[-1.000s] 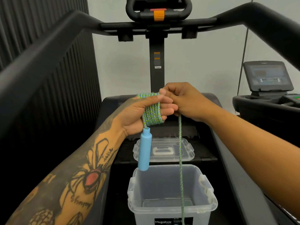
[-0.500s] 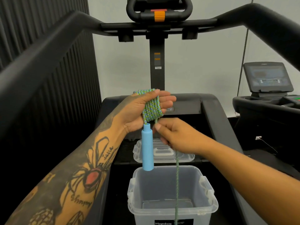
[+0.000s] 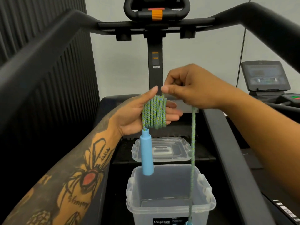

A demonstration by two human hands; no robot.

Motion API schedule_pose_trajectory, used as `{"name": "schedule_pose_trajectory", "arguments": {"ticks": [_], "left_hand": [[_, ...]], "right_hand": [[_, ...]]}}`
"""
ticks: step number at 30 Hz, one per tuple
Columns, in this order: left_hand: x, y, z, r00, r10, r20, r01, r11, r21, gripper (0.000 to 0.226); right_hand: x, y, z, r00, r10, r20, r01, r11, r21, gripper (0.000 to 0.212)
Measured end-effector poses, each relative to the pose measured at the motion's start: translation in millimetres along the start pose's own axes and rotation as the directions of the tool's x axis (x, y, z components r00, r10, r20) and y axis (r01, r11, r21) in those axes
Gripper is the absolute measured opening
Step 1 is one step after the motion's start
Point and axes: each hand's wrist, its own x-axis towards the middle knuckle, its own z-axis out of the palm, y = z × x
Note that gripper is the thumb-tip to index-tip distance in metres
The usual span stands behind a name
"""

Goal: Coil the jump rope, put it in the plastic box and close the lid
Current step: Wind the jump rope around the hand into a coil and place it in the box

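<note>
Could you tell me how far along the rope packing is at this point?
Done: several turns of rope sit around the left hand, a blue handle dangling below. In hand: the right hand pinches the loose strand above the coil. Left: wind the hanging length, put the rope in the open box, fit the lid lying behind it.

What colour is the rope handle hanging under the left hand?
The handle is plain light blue; head view.

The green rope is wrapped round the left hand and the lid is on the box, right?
Not quite. The head view shows the green-and-blue braided jump rope wrapped round the left hand, but the clear plastic lid lies off, behind the open clear plastic box.
</note>
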Motion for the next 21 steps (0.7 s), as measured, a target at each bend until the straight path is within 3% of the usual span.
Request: {"name": "schedule_pose_trajectory", "arguments": {"ticks": [4, 10, 16, 18, 21], "left_hand": [[0.1, 0.1, 6.0, 0.998, 0.059, 0.031, -0.060, 0.998, 0.028, 0.031], [1.5, 1.1, 9.4, 0.994, 0.068, 0.087, -0.067, 0.998, -0.011, 0.032], [3.3, 0.3, 14.5, 0.993, 0.080, 0.087, -0.076, 0.996, -0.055, 0.031], [3.5, 1.8, 17.2, 0.992, 0.098, 0.081, -0.092, 0.993, -0.073, 0.032], [3.4, 6.5, 20.6, 0.991, 0.131, 0.016, -0.129, 0.988, -0.081, 0.033]], "right_hand": [[14.3, 18.6, 3.5, 0.999, 0.031, 0.010, -0.032, 0.989, 0.141, 0.018], [11.0, 39.0, 21.4, 0.998, 0.064, -0.025, -0.050, 0.927, 0.371, 0.022], [7.2, 53.3, 35.6, 0.992, 0.125, -0.022, -0.088, 0.801, 0.592, 0.027], [2.8, 59.6, 43.2, 0.984, 0.178, 0.000, -0.140, 0.776, 0.615, 0.012], [-12.6, 64.0, 61.9, 0.973, 0.230, -0.002, -0.200, 0.849, 0.490, 0.017]]}}
